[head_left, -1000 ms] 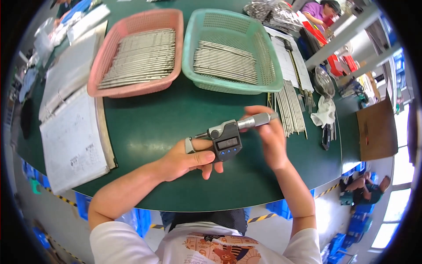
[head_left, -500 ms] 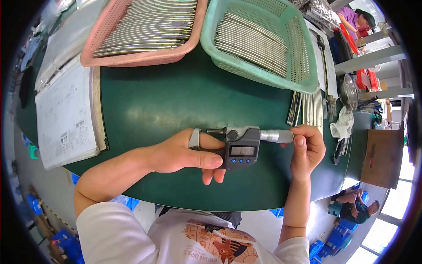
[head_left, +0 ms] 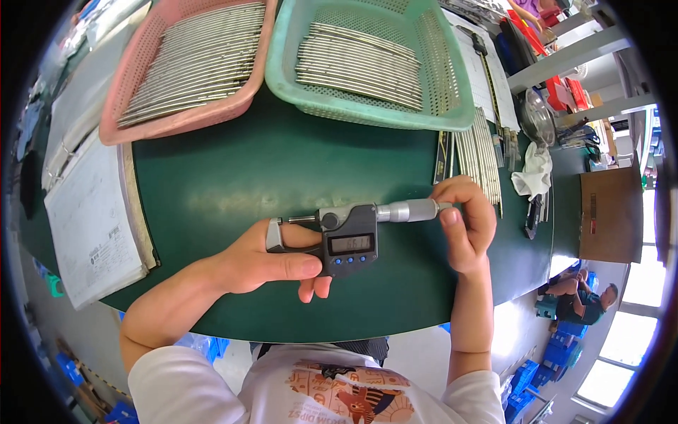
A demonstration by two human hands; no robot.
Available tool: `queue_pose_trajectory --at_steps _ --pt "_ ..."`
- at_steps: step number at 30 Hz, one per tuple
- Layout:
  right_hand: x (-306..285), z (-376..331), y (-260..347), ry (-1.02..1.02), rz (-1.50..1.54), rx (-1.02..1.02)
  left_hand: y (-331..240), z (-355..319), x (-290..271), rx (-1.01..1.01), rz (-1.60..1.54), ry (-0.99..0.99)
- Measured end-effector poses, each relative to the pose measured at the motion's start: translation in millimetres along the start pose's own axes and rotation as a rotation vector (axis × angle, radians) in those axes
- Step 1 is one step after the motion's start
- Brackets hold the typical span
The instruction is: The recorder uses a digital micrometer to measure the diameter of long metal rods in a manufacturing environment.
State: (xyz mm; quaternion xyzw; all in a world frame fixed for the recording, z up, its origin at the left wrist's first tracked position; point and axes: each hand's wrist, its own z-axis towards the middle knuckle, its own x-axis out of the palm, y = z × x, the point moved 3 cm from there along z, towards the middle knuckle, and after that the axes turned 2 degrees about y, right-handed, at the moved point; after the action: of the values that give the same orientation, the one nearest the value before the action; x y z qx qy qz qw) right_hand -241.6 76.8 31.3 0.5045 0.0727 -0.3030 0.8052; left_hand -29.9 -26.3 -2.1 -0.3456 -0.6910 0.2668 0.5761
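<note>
A digital micrometer (head_left: 351,244) with a dark body, a small display and blue buttons lies level across my left hand (head_left: 258,265). My left thumb presses on the body's lower left edge, and the other fingers pass behind the frame. Between the anvil and the spindle tip is a narrow gap, with no part visible in it. My right hand (head_left: 467,222) pinches the far right end of the silver thimble (head_left: 413,210) between thumb and forefinger. Both hands are above the green table (head_left: 233,177), near its front edge.
Beyond my hands stand a pink basket (head_left: 176,126) and a green basket (head_left: 367,121), each with several thin metal rods. An open binder (head_left: 92,219) lies left. On the right are more rods (head_left: 478,155), a caliper (head_left: 487,71), a white cloth (head_left: 533,172) and a cardboard box (head_left: 611,214).
The whole view has shifted, so the baskets and the micrometer stand further left in the picture. The display reading has changed, and my right fingers have shifted slightly at the thimble's end.
</note>
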Motion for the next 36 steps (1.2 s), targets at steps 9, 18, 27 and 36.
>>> queue_pose_trajectory --at_steps 9,18,27,36 --pt "6.2 5.7 4.5 -0.132 0.005 -0.078 1.0 0.1 0.2 0.046 0.025 0.017" --pt "0.5 0.7 -5.3 0.002 -0.022 -0.086 0.0 0.4 0.2 0.063 0.031 0.010" --pt "0.6 -1.5 -5.2 0.060 -0.046 -0.051 -2.0 -1.4 2.3 0.075 0.059 -0.023" --pt "-0.3 -6.3 -7.2 0.132 -0.020 0.080 -3.0 -0.3 2.5 0.067 0.118 -0.005"
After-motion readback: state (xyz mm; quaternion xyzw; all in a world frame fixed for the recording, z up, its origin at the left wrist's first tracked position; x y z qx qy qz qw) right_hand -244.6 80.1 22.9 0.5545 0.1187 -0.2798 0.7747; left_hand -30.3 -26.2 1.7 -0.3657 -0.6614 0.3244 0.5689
